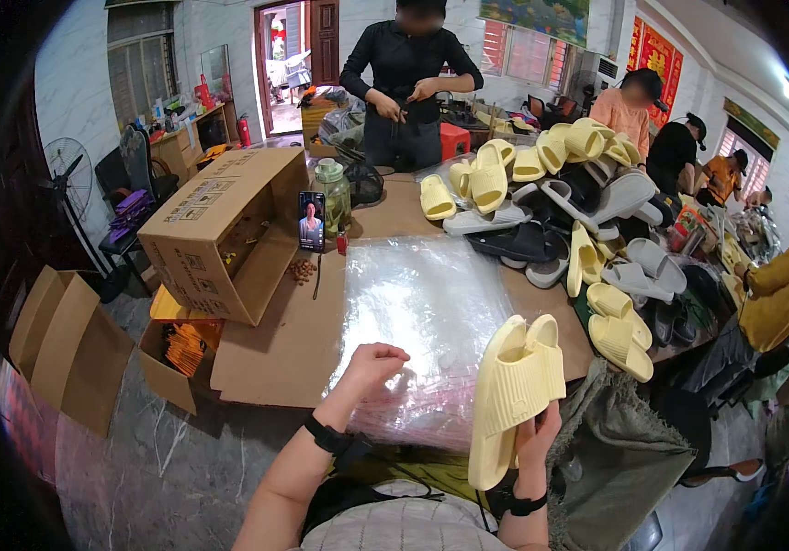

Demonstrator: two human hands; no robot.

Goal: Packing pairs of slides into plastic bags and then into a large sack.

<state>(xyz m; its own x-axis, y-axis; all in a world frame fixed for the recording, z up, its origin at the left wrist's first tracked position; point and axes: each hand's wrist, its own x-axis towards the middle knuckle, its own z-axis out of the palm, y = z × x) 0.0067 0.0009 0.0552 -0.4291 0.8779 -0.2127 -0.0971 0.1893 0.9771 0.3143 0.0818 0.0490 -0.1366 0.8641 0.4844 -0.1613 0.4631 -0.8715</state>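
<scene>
My right hand (539, 433) grips a pair of pale yellow slippers (507, 395), held upright above the table's near edge. The two slippers are pressed together, and they hide part of my fingers. My left hand (376, 365) is over a stack of clear plastic bags (422, 312), its fingers loosely bent and pointing right, with nothing visible in them. Shiny and slightly wrinkled, the bags lie flat in front of me, with pinkish near edges. To their right rises a heap of yellow, grey and black slippers (587, 197).
A cardboard box (220, 207) lies on its side at the left, near a propped phone (312, 220) and a glass jar (332, 188). Below it, a smaller box (179, 358) holds orange packets. Green-grey sacking (615, 459) hangs at the right. Across the table stands a person (411, 83); several others work at the right.
</scene>
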